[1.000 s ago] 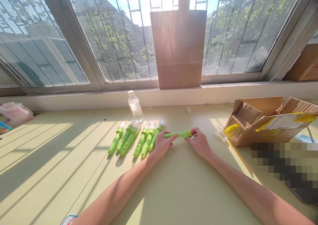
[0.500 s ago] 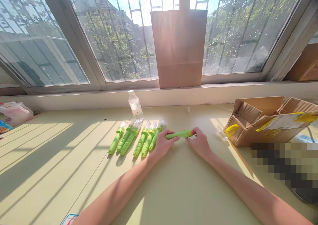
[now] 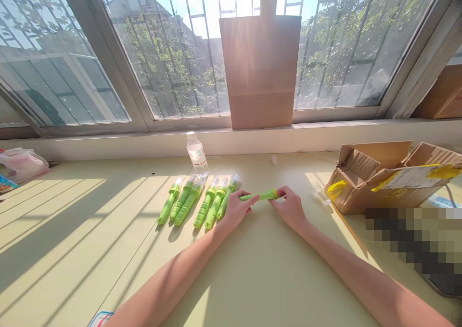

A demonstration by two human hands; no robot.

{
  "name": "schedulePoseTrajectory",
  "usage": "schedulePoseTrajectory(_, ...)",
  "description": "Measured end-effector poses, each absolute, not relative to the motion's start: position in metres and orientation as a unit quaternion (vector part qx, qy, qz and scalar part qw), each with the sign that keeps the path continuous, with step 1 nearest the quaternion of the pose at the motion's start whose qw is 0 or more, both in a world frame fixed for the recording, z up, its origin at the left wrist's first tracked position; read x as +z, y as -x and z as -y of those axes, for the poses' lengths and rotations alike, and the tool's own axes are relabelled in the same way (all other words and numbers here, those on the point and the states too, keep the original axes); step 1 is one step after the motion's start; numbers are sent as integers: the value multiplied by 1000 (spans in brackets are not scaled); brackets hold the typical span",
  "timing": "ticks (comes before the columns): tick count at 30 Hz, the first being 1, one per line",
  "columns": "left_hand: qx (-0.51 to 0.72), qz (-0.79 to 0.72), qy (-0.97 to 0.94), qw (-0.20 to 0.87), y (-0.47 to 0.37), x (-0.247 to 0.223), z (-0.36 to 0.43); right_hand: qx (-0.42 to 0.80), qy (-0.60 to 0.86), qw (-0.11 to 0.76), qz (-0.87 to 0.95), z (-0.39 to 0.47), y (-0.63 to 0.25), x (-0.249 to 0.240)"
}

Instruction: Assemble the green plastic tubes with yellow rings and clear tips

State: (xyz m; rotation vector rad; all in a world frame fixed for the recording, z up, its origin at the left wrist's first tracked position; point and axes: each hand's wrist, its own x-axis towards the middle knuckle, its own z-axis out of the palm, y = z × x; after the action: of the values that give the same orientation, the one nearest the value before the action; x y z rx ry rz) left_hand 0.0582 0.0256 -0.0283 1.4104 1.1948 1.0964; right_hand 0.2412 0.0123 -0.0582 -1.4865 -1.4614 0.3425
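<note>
A green stick-shaped piece (image 3: 263,195) is held level between both hands above the pale table (image 3: 252,279). My left hand (image 3: 238,207) is wrapped round its left end. At the other end, the fingers of my right hand (image 3: 288,205) pinch the yellowish-green rim. Left of my left hand lie several green sticks (image 3: 187,206) with clear caps, side by side and slanted. The nearest green stick (image 3: 225,202) is partly covered by my left hand.
A water bottle (image 3: 197,154) stands behind the sticks. An open cardboard box (image 3: 382,192) is on the right, with a clear plastic piece (image 3: 321,193) beside it. A small clear piece (image 3: 274,160) lies near the sill; a plastic bag (image 3: 25,162) sits far left.
The held green piece has turned slightly in my hands, and the fingers of my left hand have shifted a little. The things on the table have not moved.
</note>
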Motion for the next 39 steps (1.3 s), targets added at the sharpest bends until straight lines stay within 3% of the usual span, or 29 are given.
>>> schedulePoseTrajectory(13,443,-483,-647,390,-57,-31,-21,180,629,470,592,-12,-242,-57)
schedulePoseTrajectory(30,442,-507,-580,459,-60,-27,-23,156,613,501,590,-14,-241,-62)
schedulePoseTrajectory(39,460,-480,-671,328,-59,-33,-20,172,621,504,576,-13,-242,-58)
